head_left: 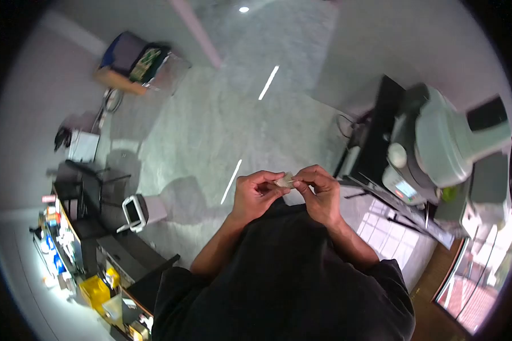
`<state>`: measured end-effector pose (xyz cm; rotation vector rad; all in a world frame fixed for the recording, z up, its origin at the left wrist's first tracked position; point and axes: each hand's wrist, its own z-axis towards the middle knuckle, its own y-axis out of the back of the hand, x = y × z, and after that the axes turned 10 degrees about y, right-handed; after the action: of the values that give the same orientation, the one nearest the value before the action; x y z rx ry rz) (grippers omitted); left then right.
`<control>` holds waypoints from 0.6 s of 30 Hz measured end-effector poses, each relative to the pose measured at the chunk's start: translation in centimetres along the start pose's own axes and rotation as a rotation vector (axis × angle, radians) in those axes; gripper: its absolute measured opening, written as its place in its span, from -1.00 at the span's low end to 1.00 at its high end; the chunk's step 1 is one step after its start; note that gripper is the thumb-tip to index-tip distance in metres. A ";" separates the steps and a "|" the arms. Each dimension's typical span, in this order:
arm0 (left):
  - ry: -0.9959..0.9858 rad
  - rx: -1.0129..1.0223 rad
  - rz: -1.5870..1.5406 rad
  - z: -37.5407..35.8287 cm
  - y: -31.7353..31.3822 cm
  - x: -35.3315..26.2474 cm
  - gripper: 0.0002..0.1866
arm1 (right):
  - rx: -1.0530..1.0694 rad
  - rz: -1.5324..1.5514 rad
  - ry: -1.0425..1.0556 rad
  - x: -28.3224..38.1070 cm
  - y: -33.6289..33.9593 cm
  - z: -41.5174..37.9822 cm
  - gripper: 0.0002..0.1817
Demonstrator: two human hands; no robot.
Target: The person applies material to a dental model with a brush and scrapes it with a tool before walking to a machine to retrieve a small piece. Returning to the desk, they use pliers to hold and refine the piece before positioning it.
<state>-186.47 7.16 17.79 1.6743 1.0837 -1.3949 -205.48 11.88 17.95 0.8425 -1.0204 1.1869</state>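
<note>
A small pale piece [285, 181], too small to name, is held between both hands in front of my dark shirt. My left hand [256, 195] pinches its left side with thumb and fingers. On the other side, my right hand [320, 193] has its thumb and fingertips closed on the piece. The fingertips of the two hands nearly meet there.
A large grey-white machine [446, 136] stands on a black table [378, 133] at the right. At the left are a black chair [91, 190], a white device with a dark screen [135, 212] and a cluttered desk with a yellow bin [95, 291]. Bags lie at the upper left.
</note>
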 end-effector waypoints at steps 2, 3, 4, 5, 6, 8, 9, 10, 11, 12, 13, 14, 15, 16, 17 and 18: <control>0.015 -0.073 -0.030 -0.2 3.0 -0.3 -0.70 | 0.069 -0.012 0.026 -0.7 -3.1 1.9 -0.84; 0.012 -0.109 -0.032 -0.4 5.0 -0.6 -0.69 | 0.102 -0.024 0.037 -0.7 -5.1 3.1 -0.83; 0.012 -0.143 -0.035 -0.6 6.6 -0.8 -0.68 | 0.153 -0.050 0.070 -0.9 -6.7 4.2 -0.83; 0.012 -0.177 -0.040 -0.6 8.1 -0.9 -0.66 | 0.203 -0.076 0.104 -1.0 -8.2 5.5 -0.83; 0.002 -0.215 -0.041 -0.5 9.5 -0.9 -0.66 | 0.252 -0.102 0.140 -1.1 -9.7 6.8 -0.83; -0.014 -0.286 -0.037 -0.1 11.7 -0.6 -0.67 | 0.349 -0.147 0.212 -1.3 -11.8 9.1 -0.82; -0.021 -0.325 -0.033 0.2 13.2 -0.7 -0.66 | 0.393 -0.169 0.250 -1.3 -13.4 10.4 -0.82; -0.026 -0.360 -0.028 0.6 14.4 -0.8 -0.66 | 0.445 -0.175 0.265 -1.6 -14.9 11.6 -0.82; -0.034 -0.392 -0.022 1.2 15.8 -1.0 -0.65 | 0.493 -0.181 0.282 -1.8 -16.3 13.0 -0.83; -0.009 -0.436 0.022 1.7 17.2 -1.3 -0.65 | 0.538 -0.189 0.305 -2.2 -17.8 14.5 -0.83; 0.009 -0.477 0.068 2.2 18.6 -1.7 -0.65 | 0.569 -0.177 0.297 -2.6 -19.3 15.9 -0.85; 0.017 -0.518 0.113 3.1 20.1 -2.0 -0.65 | 0.597 -0.169 0.299 -3.0 -20.9 17.4 -0.86; 0.057 -0.528 0.097 3.7 21.9 -2.1 -0.65 | 0.621 -0.169 0.310 -3.4 -22.5 19.1 -0.87; 0.057 -0.566 0.068 4.7 23.7 -1.8 -0.65 | 0.665 -0.160 0.328 -4.2 -24.2 20.8 -0.90; 0.055 -0.602 0.038 5.6 25.5 -1.6 -0.64 | 0.705 -0.151 0.272 -4.9 -26.0 22.3 -0.88; 0.107 -0.642 0.018 6.3 27.3 -2.1 -0.64 | 0.759 -0.121 0.262 -5.7 -28.0 24.2 -0.88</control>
<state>-164.25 -10.09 18.64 1.2827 1.3889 -0.8188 -182.71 -17.70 20.56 1.2673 -0.2772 1.5528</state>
